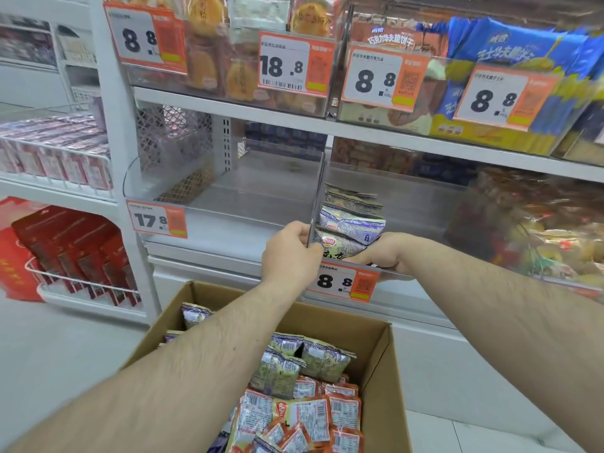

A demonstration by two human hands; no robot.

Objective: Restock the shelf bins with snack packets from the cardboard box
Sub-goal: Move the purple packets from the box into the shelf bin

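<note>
Snack packets (351,220), purple and silver, stacked in a short row inside the clear shelf bin (425,204), hard against its left divider (315,204); long axes running across the bin, printed faces tilted up and toward the aisle. Red oval logo on the front packet, large dark characters below it, too blurred to read with confidence. Right hand (380,253) curled over the bin's front lip, fingers apparently gripping the front packet. Left hand (291,253) just left of the packets, thumb and fingers pinching the divider's front edge. Price tag (343,282) clipped below, reading 8.8; left of the packets a bare compartment tagged 17.8. Open room in the bin behind and to the right of the packets. Below the bin, cardboard box (379,348), flaps open, holding more purple packets and orange-red ones with barcodes up. Above, tags reading 18.8 and 8.8.
</note>
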